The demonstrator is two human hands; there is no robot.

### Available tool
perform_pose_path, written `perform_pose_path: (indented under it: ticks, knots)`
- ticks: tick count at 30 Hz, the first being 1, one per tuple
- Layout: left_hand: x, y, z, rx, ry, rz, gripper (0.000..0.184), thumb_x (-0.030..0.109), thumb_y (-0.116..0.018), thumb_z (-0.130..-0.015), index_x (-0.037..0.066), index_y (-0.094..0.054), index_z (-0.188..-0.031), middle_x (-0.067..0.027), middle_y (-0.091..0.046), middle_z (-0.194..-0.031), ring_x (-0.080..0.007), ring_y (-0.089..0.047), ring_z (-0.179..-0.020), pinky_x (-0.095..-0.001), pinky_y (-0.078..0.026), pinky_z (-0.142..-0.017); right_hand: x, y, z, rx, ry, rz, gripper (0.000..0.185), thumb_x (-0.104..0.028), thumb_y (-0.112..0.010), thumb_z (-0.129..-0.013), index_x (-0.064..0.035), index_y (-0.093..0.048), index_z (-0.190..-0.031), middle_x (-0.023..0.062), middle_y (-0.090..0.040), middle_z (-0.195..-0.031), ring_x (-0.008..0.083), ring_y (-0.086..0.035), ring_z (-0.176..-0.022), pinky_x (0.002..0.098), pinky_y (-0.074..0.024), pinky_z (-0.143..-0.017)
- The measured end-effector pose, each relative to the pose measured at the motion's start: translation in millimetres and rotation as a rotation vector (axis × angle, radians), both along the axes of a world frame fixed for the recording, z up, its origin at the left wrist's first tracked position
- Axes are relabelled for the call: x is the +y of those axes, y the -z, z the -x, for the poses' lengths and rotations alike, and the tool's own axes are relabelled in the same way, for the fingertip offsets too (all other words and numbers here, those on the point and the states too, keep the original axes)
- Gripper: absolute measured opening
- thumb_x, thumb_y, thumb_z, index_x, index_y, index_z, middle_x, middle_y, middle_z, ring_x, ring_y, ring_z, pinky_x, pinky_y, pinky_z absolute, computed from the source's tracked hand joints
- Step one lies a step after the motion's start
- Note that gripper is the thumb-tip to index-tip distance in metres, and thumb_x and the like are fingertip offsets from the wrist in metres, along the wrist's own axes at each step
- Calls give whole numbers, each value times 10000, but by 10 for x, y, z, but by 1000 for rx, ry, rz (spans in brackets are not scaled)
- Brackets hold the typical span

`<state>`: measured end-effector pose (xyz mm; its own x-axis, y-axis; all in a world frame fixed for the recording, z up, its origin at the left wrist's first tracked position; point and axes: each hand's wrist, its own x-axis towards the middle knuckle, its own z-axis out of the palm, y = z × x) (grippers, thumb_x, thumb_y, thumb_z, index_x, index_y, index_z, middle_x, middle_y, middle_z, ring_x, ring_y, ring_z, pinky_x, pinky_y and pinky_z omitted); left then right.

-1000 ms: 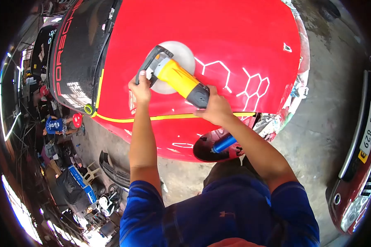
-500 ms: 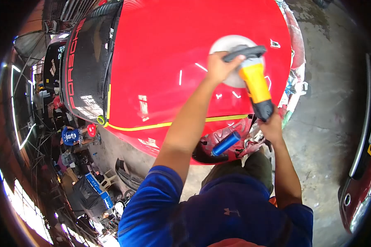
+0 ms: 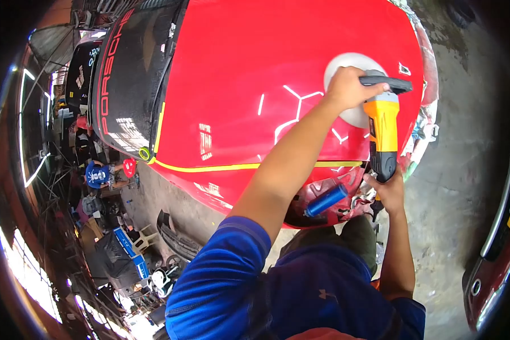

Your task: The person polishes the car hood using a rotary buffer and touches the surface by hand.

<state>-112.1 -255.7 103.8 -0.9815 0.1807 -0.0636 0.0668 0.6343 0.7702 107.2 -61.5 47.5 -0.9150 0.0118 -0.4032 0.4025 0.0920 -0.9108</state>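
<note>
A yellow and grey car polisher (image 3: 385,120) rests with its round white pad (image 3: 354,120) against the red car hood (image 3: 238,85). My left hand (image 3: 347,88) is wrapped around its dark front handle, near the pad. Closer to my body, my right hand (image 3: 390,191) grips the dark rear end of the polisher. Yellow masking tape (image 3: 221,168) runs along the hood's near edge. Below it, a blue bottle (image 3: 326,200) lies tilted in the open headlight recess (image 3: 300,208).
A dark windshield cover (image 3: 119,85) with red lettering lies left of the hood. A seated person in a blue shirt (image 3: 98,174) is at the far left. A dark red vehicle (image 3: 493,283) stands on the right, across the concrete floor (image 3: 453,187).
Both hands and the polisher have moved right across the hood, toward its front edge. The polisher now points more straight up and down in the view. The whole view has shifted slightly.
</note>
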Motion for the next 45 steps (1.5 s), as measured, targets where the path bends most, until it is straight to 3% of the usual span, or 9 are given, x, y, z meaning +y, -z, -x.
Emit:
perform_pose_path:
  ticks: [6, 10, 13, 17, 22, 37, 39, 40, 45]
  knots:
    - [-1409, -108, -186, 177, -232, -20, 653, 615, -844, -720, -27, -762, -800, -188, -672, -650, -277, -678, -598, -404, -536, -608, -773, -235, 214, -75, -359, -227, 624, -382, -940, -695, 37, -644, -1049, 126, -681, -810, 205, -655, -718, 365, -531, -671]
    - [-2412, -175, -532, 212, -434, -101, 522, 459, -846, -807, -56, -761, -826, -125, -697, -658, -151, -641, -619, -361, -508, -580, -1444, -479, 268, 94, -436, -237, 645, -521, -812, -815, 21, -651, -1125, 223, -720, -919, 349, -733, -896, 433, -545, -782]
    - [-3023, -207, -855, 259, -625, -197, 385, 319, -790, -902, -65, -760, -876, -44, -698, -726, -105, -598, -662, -317, -494, -601, -1820, -442, 292, 75, -466, -118, 576, -565, -583, -970, -31, -659, -1171, 226, -722, -959, 414, -703, -975, 463, -523, -845]
    - [-3742, 6, -1254, 325, -774, -231, 404, 330, -746, -942, -31, -696, -766, 47, -514, -590, -60, -442, -538, -284, -322, -482, -2226, -414, 433, 12, -556, -138, 596, -574, -524, -989, -11, -677, -1108, 247, -699, -885, 436, -686, -916, 507, -502, -794]
    - [-3927, 45, -1638, 407, -765, -304, 492, 398, -721, -963, 43, -579, -654, 33, -481, -553, -62, -419, -502, -278, -298, -464, -2473, -487, 395, 61, -537, -241, 567, -557, -565, -967, -15, -730, -980, 245, -702, -823, 437, -695, -867, 511, -525, -780]
    - [-2377, 265, -1242, 327, -629, -311, 432, 328, -745, -958, 14, -627, -685, 55, -494, -594, -50, -419, -549, -267, -308, -489, -1086, -331, 293, -41, -281, -277, 553, -522, -638, -890, 19, -745, -926, 244, -671, -706, 412, -703, -725, 477, -538, -684]
    - [-1877, 226, -1143, 316, -605, -272, 428, 329, -729, -974, 28, -630, -686, 68, -478, -596, -41, -398, -535, -270, -280, -478, -742, -305, 250, -40, -216, -224, 528, -467, -626, -927, 51, -728, -907, 203, -651, -652, 330, -705, -664, 454, -525, -645]
    - [-1709, 222, -1116, 263, -568, -271, 366, 293, -776, -933, -48, -731, -807, 25, -579, -637, -77, -483, -595, -303, -389, -522, -569, -356, 252, -94, -189, -155, 516, -446, -620, -941, 58, -726, -910, 184, -647, -641, 290, -702, -647, 440, -521, -635]
    - [-722, 364, -829, 174, -440, -187, 503, 423, -852, -830, -7, -657, -659, -32, -547, -545, -102, -461, -540, -349, -377, -479, 129, 100, 5, -61, 21, -100, 606, -532, -628, -969, 63, -717, -898, 65, -615, -629, 159, -564, -603, 363, -447, -593]
